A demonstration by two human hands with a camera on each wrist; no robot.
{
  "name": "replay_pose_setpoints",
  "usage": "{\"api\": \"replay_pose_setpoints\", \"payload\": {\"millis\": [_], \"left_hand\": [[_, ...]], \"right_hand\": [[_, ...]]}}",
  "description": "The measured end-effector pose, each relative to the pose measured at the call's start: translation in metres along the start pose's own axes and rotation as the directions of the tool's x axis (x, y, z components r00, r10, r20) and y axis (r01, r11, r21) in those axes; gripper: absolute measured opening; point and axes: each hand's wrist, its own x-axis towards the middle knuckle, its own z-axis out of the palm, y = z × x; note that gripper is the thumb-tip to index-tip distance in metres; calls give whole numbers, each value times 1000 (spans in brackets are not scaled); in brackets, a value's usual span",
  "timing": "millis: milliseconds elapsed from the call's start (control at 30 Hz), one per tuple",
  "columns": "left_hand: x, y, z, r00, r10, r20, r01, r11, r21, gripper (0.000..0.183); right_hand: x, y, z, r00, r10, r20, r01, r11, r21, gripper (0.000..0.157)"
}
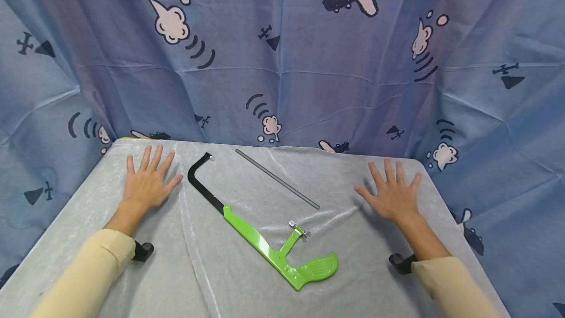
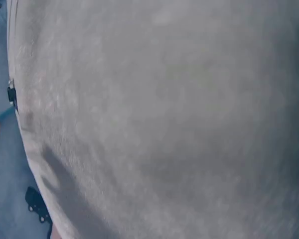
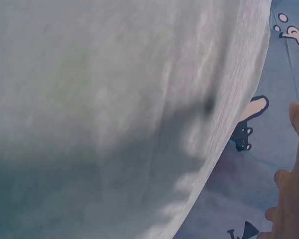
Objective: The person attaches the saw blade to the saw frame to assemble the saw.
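A hacksaw frame with a bright green handle and a black curved front arm lies diagonally across the middle of the table. Behind it, apart from the frame, lies a thin grey hacksaw blade. My left hand is over the table's left side with fingers spread, left of the black arm, holding nothing. Over the right side my right hand is spread too and holds nothing, right of the blade. In the right wrist view part of the right hand shows at the edge.
A light grey velvety cloth covers the table. Blue curtain with printed planes and clouds hangs behind and at both sides. Black wrist mounts sit under both forearms. The frame's short green post carries a wing nut.
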Motion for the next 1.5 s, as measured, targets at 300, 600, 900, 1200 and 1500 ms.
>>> {"api": "replay_pose_setpoints", "payload": {"millis": [300,600,900,1200,1500], "left_hand": [[1,9,2,999,31,-11,-31,1000,5,69],[2,23,5,999,49,-9,-49,998,-27,70],[3,39,6,996,93,-13,-93,995,-46,70],[5,54,4,992,125,32,-123,990,-63,71],[6,72,4,985,162,56,-153,978,-141,73]], "right_hand": [[4,-16,3,999,-29,21,30,999,-19,90],[7,-33,3,998,-48,38,47,999,20,88],[7,-49,5,994,-48,94,38,994,105,88],[7,-64,3,990,-66,122,37,974,225,85],[8,-74,2,982,-97,162,30,928,370,85]]}}
